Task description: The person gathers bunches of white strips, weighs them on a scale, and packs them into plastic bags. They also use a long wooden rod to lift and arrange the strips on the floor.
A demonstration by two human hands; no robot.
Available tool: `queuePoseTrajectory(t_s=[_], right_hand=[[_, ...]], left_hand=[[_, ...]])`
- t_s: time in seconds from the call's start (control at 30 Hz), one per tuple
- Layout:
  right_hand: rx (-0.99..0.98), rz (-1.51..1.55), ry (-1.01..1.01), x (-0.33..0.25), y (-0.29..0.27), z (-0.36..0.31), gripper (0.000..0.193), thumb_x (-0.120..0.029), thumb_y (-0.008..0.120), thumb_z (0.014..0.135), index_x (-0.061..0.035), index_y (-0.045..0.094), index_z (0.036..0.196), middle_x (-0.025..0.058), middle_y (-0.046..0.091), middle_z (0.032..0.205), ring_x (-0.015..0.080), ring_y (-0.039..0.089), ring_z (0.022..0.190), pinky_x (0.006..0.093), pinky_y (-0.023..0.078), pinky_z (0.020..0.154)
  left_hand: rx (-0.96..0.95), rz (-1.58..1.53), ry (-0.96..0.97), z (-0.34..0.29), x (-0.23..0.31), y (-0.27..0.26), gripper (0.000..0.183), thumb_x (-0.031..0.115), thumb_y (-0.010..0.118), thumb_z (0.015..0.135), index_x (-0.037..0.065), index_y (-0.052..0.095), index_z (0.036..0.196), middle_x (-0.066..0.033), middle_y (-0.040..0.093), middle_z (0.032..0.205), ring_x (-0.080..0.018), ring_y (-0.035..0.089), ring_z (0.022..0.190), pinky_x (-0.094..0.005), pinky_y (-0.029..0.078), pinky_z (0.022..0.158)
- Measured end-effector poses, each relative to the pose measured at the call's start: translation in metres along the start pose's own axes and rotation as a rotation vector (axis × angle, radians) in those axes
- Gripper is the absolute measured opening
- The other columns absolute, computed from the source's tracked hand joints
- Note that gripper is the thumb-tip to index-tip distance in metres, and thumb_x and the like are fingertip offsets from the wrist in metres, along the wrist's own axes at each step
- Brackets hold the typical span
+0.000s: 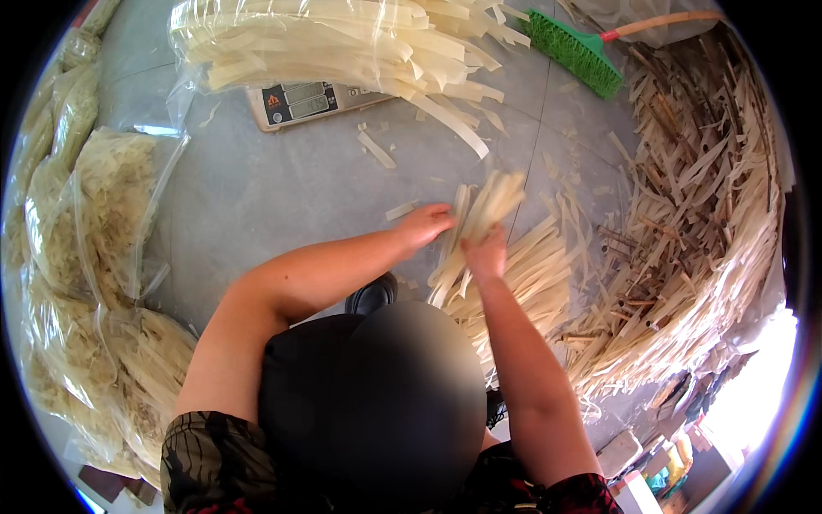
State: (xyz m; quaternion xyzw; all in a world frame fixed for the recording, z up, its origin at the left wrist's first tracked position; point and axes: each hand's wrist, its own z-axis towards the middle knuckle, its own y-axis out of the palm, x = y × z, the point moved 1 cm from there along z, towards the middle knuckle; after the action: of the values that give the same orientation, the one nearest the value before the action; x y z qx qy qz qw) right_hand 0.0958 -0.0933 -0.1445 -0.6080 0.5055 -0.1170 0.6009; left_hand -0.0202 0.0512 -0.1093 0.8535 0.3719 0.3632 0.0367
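Note:
A loose bundle of pale, flat dried strips that look like wide noodles (499, 199) is in my right hand (486, 254), its fingers closed around the lower part. The upper end of this bundle is smeared by motion. Just left of it, my left hand (425, 225) has its fingers stretched toward the bundle's side; whether they touch it is hard to tell. Beneath and beside my right hand lies a heap of the same strips (535, 270) on the floor.
A clear bag of strips (300, 43) rests on a digital scale (342, 104) ahead. A green broom (574, 53) lies at far right. Strips mixed with thin sticks form a large pile (685, 206) on the right. Filled clear bags (98, 231) line the left. Broken pieces (377, 150) dot the grey floor.

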Motion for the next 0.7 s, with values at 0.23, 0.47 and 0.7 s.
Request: queuePoseTrajectory(t_s=[0.23, 0.47, 0.7], right_hand=[[-0.529, 0.315, 0.032, -0.046, -0.022, -0.059, 0.068, -0.023, 0.075, 0.073, -0.001, 0.046, 0.13, 0.02, 0.062, 0.109, 0.0352, 0.061, 0.1, 0.0427, 0.049, 0.084], [0.043, 0.243, 0.205, 0.02, -0.087, -0.02, 0.063, -0.029, 0.074, 0.076, -0.0003, 0.052, 0.128, 0.0159, 0.063, 0.101, 0.0238, 0.061, 0.086, 0.0343, 0.05, 0.081], [0.349, -0.155, 0.31, 0.075, -0.042, 0.01, 0.07, -0.027, 0.077, 0.07, 0.0003, 0.049, 0.128, 0.0171, 0.064, 0.101, 0.0277, 0.062, 0.089, 0.0359, 0.05, 0.079]], left_hand=[[0.249, 0.295, 0.079, -0.004, -0.029, -0.005, 0.064, 0.031, 0.08, 0.074, -0.001, 0.053, 0.122, -0.0082, 0.062, 0.107, -0.0165, 0.059, 0.098, -0.0289, 0.048, 0.083], [0.394, 0.296, 0.267, -0.032, -0.051, -0.024, 0.061, 0.024, 0.078, 0.072, -0.005, 0.054, 0.121, -0.0163, 0.062, 0.115, -0.0229, 0.061, 0.104, -0.0335, 0.049, 0.089], [0.347, 0.294, 0.274, -0.025, -0.043, -0.01, 0.067, 0.021, 0.076, 0.078, -0.005, 0.046, 0.132, -0.0144, 0.058, 0.12, -0.0229, 0.057, 0.109, -0.0347, 0.045, 0.094]])
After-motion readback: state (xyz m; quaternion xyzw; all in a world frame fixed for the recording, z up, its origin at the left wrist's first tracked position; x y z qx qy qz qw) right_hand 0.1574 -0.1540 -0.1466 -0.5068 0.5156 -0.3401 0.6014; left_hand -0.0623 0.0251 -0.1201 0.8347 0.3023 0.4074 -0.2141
